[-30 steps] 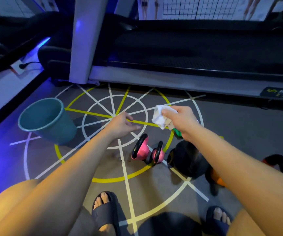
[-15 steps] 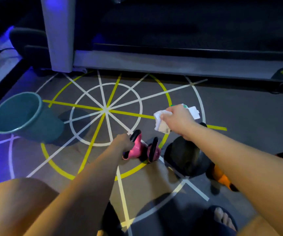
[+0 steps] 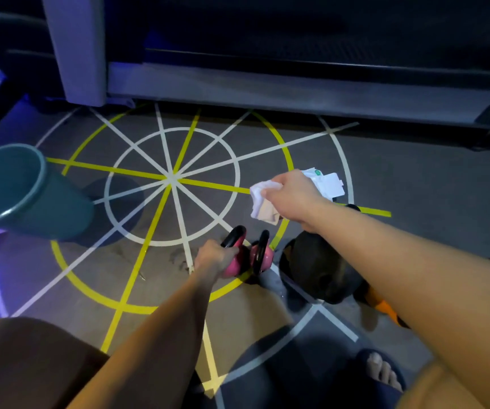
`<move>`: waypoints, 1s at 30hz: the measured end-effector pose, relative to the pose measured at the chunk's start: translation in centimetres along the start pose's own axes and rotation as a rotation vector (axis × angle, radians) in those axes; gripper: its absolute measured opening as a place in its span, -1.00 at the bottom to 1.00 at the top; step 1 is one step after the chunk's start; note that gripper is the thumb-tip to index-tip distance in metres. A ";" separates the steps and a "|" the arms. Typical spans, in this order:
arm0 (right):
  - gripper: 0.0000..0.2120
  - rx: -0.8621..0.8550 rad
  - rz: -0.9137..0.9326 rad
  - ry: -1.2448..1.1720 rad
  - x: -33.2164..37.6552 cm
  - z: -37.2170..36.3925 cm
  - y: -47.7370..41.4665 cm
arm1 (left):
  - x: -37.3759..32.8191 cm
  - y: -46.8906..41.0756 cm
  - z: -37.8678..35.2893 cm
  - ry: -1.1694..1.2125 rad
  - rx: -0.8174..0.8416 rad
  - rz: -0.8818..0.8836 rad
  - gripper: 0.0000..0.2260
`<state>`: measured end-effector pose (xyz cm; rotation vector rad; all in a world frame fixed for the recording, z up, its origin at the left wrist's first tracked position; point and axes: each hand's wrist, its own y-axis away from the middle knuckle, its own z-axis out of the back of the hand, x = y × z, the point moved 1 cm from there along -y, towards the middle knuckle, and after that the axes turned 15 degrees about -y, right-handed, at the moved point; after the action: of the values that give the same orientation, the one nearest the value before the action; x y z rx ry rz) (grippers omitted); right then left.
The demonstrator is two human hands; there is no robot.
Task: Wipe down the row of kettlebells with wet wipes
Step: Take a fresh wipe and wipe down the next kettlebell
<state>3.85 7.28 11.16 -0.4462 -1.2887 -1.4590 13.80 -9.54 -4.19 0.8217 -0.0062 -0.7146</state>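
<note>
Dim gym, grey floor [image 3: 415,178] taped in yellow/white star. Centre: small pink kettlebell with black handle [image 3: 235,268], row's left end; second pink kettlebell [image 3: 264,255] just beside at 3 o'clock, then big black kettlebell [image 3: 320,270]. left hand [image 3: 212,258] wrapped round first bell's handle. right hand [image 3: 292,196] at 1 o'clock, pinching crumpled white wet wipe [image 3: 260,203], clear of bells. Step: bracing first bell, wipe not on it yet. Next, probably: lower wipe onto handle. teal plastic bucket [image 3: 7,190] at 9 o'clock.
</note>
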 end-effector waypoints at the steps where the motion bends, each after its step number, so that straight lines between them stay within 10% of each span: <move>1: -0.83 -0.005 -0.006 -0.010 0.1 0.2 -0.1 | 0.0 0.1 0.0 -0.037 -0.004 -0.009 -0.55; 11: -0.82 0.008 0.008 -0.024 0.6 2.4 2.8 | -0.7 8.4 4.7 -0.171 -0.085 -0.184 -0.65; 18: -0.82 -0.070 0.160 -0.257 5.7 4.8 6.5 | -5.0 23.2 20.1 -0.395 -0.465 -0.561 -0.71; 30: -0.69 -0.026 0.449 -0.503 11.8 4.6 17.3 | -3.2 28.2 26.1 0.478 -0.367 -0.723 -0.81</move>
<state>13.16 8.82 30.40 -1.0965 -1.4356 -1.0131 20.64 -11.96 33.69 0.6121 0.8655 -1.1337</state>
